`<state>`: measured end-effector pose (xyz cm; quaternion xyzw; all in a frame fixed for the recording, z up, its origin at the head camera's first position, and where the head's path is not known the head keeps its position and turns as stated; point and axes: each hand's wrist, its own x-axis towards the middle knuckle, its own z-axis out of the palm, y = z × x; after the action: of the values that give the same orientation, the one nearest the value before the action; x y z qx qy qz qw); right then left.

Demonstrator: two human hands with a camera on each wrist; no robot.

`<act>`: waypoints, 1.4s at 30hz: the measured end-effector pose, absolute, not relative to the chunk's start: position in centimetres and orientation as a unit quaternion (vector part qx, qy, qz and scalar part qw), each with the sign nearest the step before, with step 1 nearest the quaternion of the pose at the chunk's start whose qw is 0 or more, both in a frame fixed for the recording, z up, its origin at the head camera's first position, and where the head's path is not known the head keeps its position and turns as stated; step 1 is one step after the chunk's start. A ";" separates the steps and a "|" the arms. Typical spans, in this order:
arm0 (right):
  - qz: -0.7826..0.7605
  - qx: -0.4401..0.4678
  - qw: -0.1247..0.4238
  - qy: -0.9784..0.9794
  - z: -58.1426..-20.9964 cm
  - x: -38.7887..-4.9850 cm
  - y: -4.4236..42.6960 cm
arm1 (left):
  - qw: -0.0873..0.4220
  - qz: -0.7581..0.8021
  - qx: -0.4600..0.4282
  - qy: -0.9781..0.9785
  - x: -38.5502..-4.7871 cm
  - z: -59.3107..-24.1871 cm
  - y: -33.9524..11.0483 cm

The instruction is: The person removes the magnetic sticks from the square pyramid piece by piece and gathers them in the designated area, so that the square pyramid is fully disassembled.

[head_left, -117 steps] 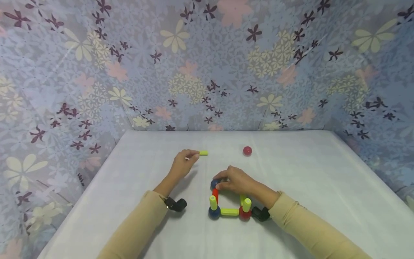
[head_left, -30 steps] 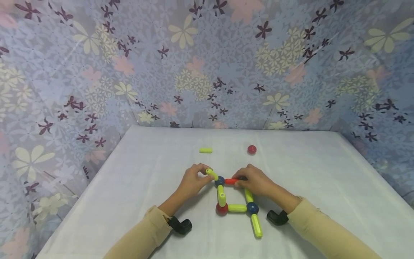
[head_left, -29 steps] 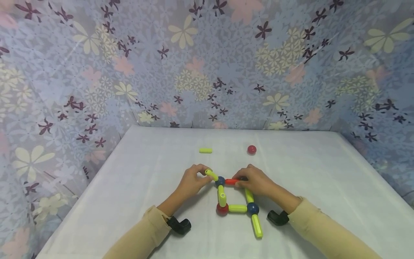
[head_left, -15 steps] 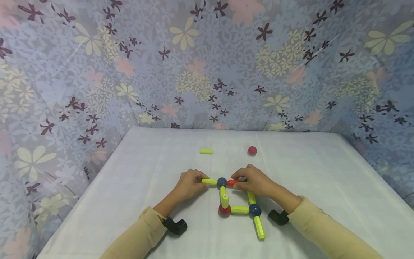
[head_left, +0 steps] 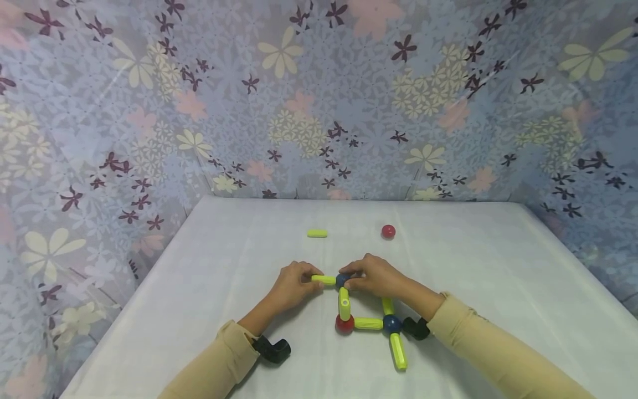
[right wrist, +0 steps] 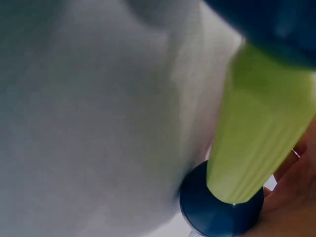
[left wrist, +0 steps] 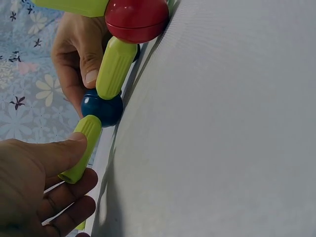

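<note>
My left hand (head_left: 294,285) pinches a yellow-green magnetic rod (head_left: 324,280) between thumb and fingers. The rod's other end meets a blue ball (left wrist: 102,107), and in the head view my right hand (head_left: 376,277) grips that ball between thumb and fingers. From it another rod leads to a red ball (head_left: 344,325) nearer me, which also carries an upright rod (head_left: 345,306). A front rod (head_left: 369,324) links the red ball to a second blue ball (head_left: 392,325). My right hand hides the far side of the square; a third blue ball (right wrist: 217,210) shows there in the right wrist view.
A loose yellow-green rod (head_left: 317,234) lies farther back on the white-covered table (head_left: 249,221), with a loose red ball (head_left: 388,231) to its right. One attached rod (head_left: 398,352) sticks out toward me. Flowered cloth (head_left: 319,111) hangs behind the table.
The frame has been turned round, and my left hand has left the loose rod. The pinched rod has swung level, pointing left. My right hand has shifted left from the red rod onto the blue ball.
</note>
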<state>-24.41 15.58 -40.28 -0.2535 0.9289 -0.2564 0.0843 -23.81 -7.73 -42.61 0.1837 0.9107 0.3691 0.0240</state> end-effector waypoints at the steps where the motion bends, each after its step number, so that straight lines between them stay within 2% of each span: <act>1: -0.257 -0.254 0.083 0.929 -40.3 -24.4 15.6 | 0.024 0.370 0.184 0.910 -23.8 -42.6 -7.7; 12: -0.244 -0.263 0.080 0.930 -40.2 -24.4 15.6 | 0.021 0.411 0.173 0.895 -24.3 -42.9 -8.5; 18: -0.239 -0.252 0.089 0.933 -40.3 -24.6 15.9 | -0.008 0.433 0.143 0.890 -25.5 -43.3 -9.9; 32: -0.250 -0.272 0.081 0.926 -40.5 -24.5 15.9 | -0.069 0.338 0.107 0.932 -31.6 -44.4 -8.1; 42: -0.246 -0.269 0.087 0.927 -40.4 -24.5 15.9 | -0.084 0.320 0.095 0.939 -33.8 -43.8 -6.7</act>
<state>-24.46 15.88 -40.36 -0.2690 0.9269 -0.2465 0.0874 -33.78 -6.74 -43.80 0.0948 0.9390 0.3197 -0.0843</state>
